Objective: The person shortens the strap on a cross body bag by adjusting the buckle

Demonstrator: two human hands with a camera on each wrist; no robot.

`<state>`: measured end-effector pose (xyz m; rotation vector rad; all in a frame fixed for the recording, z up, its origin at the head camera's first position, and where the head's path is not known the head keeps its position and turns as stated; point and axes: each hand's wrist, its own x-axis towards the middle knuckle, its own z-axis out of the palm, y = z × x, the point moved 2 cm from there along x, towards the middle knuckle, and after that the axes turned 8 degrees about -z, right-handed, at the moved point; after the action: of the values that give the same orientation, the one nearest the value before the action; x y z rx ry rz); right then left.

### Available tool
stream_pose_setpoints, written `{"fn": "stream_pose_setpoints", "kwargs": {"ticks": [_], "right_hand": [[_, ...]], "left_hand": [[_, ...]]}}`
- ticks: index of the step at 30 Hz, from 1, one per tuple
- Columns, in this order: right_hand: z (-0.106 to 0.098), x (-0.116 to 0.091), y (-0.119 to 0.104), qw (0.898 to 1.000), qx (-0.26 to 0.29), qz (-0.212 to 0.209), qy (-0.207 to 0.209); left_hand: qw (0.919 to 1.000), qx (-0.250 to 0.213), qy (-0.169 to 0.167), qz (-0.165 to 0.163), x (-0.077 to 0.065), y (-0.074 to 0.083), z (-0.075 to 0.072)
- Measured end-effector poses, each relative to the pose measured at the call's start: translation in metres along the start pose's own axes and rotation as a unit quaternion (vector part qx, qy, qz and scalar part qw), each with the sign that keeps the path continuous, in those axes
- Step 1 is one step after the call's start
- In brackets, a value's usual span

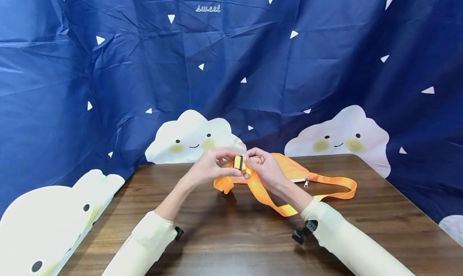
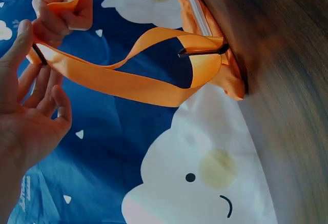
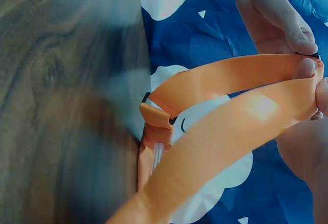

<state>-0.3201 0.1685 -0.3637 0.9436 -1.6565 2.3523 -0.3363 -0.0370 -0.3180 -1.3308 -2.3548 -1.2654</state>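
Pinching buckle (image 1: pixel 238 162) with left hand (image 1: pixel 207 166); right hand (image 1: pixel 267 170) beside buckle gripping orange strap (image 1: pixel 261 192); loosened grip might let strap slip

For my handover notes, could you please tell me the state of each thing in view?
Left hand: pinching the black buckle.
Right hand: pinching the orange strap.
Black buckle: held up, strap threaded through.
Orange strap: looped, partly raised.
Orange bag: on the table; whether fully zipped is unclear.
Zip pull: hanging down.
Blue backdrop: hanging, creased.
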Motion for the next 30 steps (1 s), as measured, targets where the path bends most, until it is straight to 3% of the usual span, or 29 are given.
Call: {"fn": "stream_pose_setpoints", "kwargs": {"ticks": [5,10,15,21,30], "right_hand": [[-0.004,0.004,-0.006,0.999,-0.012,0.032,-0.014],[-0.014,0.004,-0.018,0.996,-0.058,0.059,-0.027],[-0.013,0.005,-0.026,0.993,-0.112,0.041,-0.025],[-0.011,0.006,-0.022,0.986,-0.165,0.018,-0.013],[-0.009,0.006,-0.021,0.986,-0.167,0.019,-0.011]], "left_hand": [[0.9995,0.006,0.021,-0.024,-0.002,0.001,-0.004],[0.9988,0.02,0.037,-0.024,-0.002,0.005,-0.004],[0.9974,0.055,0.037,-0.03,0.001,0.011,-0.006],[0.9968,0.06,0.022,-0.048,0.0,0.007,-0.005],[0.9973,0.053,0.007,-0.05,0.002,0.003,-0.001]]}}
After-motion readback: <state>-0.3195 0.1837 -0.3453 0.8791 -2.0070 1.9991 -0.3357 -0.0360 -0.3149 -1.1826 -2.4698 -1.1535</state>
